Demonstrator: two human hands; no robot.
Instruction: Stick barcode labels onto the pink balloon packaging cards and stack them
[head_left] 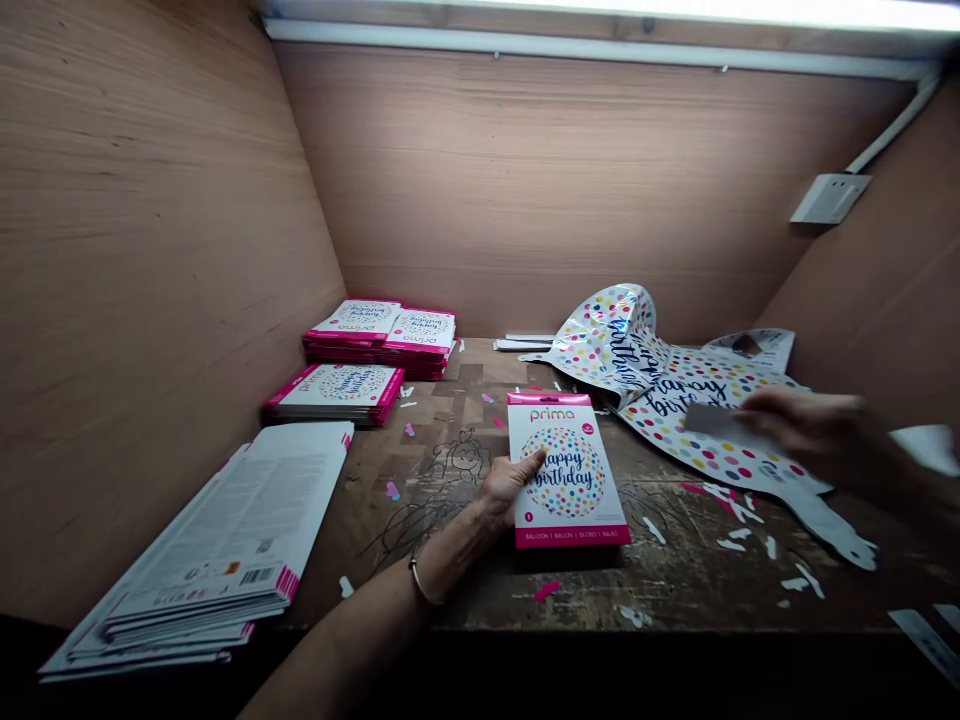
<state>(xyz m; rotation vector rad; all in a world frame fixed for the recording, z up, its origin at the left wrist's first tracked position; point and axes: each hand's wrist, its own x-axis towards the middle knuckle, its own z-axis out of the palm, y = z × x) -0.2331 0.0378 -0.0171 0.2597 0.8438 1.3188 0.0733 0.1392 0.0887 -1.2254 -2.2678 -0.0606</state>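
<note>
My left hand (pixel 511 482) grips the left edge of a white and pink balloon package (pixel 574 510), its thumb lying across the printed front. The package reads "prima" and "happy birthday" and is held over the front middle of the table. On the right, my right hand (pixel 802 430) is blurred by motion, its fingers closed on a small flat grey piece (pixel 709 420) whose kind I cannot make out. Beneath and behind that hand lie flat foil balloons (pixel 675 430) with coloured dots and "happy birthday" lettering, one folded up at the back.
Stacked balloon packages (pixel 352 335) stand at the back left, with another stack (pixel 337 385) in front. Flat unfolded cartons (pixel 225 530) are piled along the left wall. Paper scraps (pixel 739 535) litter the wooden table (pixel 465 590). Wooden walls (pixel 585 180) enclose three sides.
</note>
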